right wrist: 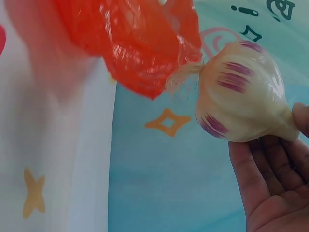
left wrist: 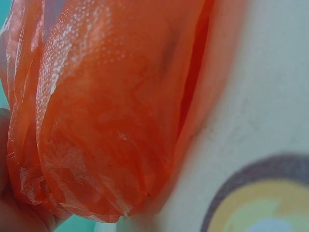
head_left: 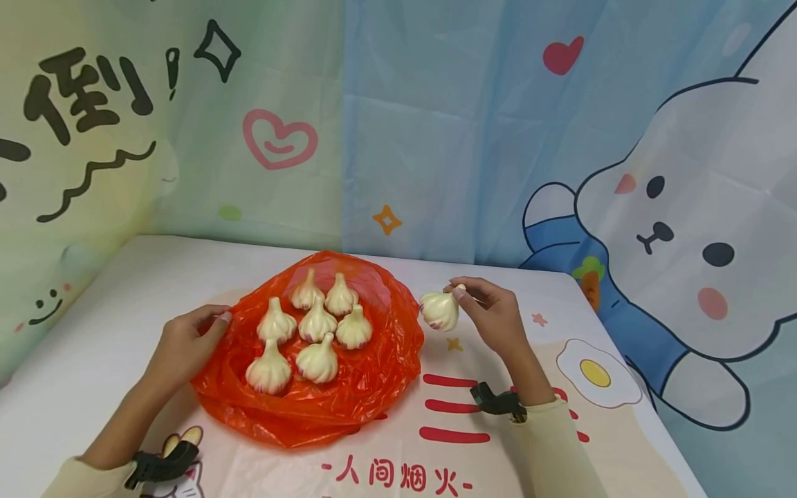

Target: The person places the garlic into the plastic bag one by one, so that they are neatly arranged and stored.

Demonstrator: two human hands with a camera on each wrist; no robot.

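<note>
A red plastic bag [head_left: 367, 387] lies spread wide on the table, with several white garlic bulbs [head_left: 269, 370] grouped inside it, stems mostly upward. At the bag's left edge, my left hand [head_left: 187, 346] pinches the plastic between thumb and fingers; the left wrist view is mostly filled by the bag's side [left wrist: 111, 121]. Just past the bag's right rim, my right hand [head_left: 492, 315] holds one garlic bulb [head_left: 439, 311] by its stem. In the right wrist view this bulb [right wrist: 241, 96] shows purple streaks and a tuft of roots facing the bag.
The white table [head_left: 81, 360] carries a printed cloth with red lettering and a fried egg picture [head_left: 598, 373] at the right. Behind it hangs a cartoon backdrop [head_left: 417, 124]. A dark strap [head_left: 498, 401] goes round each wrist.
</note>
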